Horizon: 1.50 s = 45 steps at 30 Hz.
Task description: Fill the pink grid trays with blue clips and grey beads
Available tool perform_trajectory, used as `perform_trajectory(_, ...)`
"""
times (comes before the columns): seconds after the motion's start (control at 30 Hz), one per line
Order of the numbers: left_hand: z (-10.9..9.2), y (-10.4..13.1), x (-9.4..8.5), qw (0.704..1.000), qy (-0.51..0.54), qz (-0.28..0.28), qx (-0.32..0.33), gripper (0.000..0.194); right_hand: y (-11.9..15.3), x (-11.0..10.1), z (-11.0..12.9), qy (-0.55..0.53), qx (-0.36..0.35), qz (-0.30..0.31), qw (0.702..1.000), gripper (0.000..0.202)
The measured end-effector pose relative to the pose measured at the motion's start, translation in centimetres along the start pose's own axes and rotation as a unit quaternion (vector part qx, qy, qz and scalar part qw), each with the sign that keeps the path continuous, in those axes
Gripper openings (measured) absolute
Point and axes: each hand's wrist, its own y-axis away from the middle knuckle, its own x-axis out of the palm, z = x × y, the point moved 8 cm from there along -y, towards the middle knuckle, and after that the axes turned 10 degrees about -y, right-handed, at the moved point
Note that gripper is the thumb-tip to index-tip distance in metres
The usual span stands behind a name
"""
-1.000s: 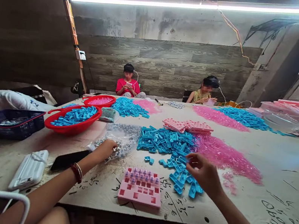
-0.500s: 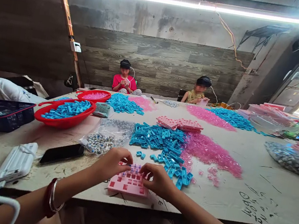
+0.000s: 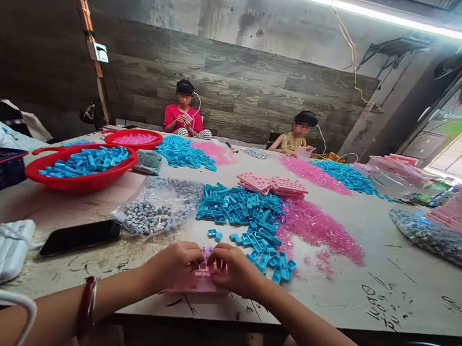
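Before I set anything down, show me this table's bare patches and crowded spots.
Widest bare stretch: between the near pink pile and the right-hand bag of small parts, handwriting on its near side. A smaller patch lies between the smartphone and the left hand. Crowded: the middle, where blue plastic pieces lie beyond the right hand.

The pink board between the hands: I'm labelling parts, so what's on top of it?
Small purplish pieces show near the far edge of the pink board, between the left hand and right hand. Both hands cover parts of it; anything beneath them cannot be seen.
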Motion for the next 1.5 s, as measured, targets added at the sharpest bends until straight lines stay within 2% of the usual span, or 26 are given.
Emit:
perform_trajectory(0.13, -0.3, 0.0, 0.0, 0.999, -0.037, 0.001, 0.011, 0.019, -0.2, 0.2, 0.2, 0.037, 0.001, 0.006, 0.999, 0.023)
perform_trajectory(0.3, -0.4, 0.1, 0.3, 0.997, -0.062, 0.049, 0.010, 0.018, -0.1, 0.1, -0.3, 0.036, 0.036, 0.022, 0.998, 0.021)
perform_trajectory(0.5, -0.5, 0.0, 0.2, 0.993, -0.095, 0.077, 0.002, 0.015, 0.3, 0.1, -0.2, 0.051, 0.039, 0.039, 0.997, 0.022)
perform_trajectory(0.73, -0.9, -0.1, -0.3, 0.988, -0.142, 0.062, 0.010, 0.010, 0.3, 0.1, -0.1, 0.063, 0.037, 0.037, 0.997, 0.021)
perform_trajectory(0.93, -0.6, -0.2, -0.7, 0.991, -0.124, 0.051, 0.006, 0.003, 0.3, 0.0, -0.2, 0.071, 0.035, 0.039, 0.996, 0.021)
perform_trajectory(1.1, -0.4, -0.1, -0.4, 0.991, -0.115, 0.065, 0.003, 0.009, 0.2, -0.1, -0.2, 0.074, 0.043, 0.042, 0.995, 0.021)
perform_trajectory(1.3, 0.0, 0.1, -1.0, 0.988, -0.142, 0.033, -0.042, 0.008, 0.3, 0.0, -0.2, 0.075, 0.044, 0.046, 0.995, 0.021)
perform_trajectory(1.5, -0.6, 0.0, -0.8, 0.977, -0.208, 0.043, -0.018, 0.009, 0.3, 0.0, -0.2, 0.078, 0.056, 0.054, 0.994, 0.019)
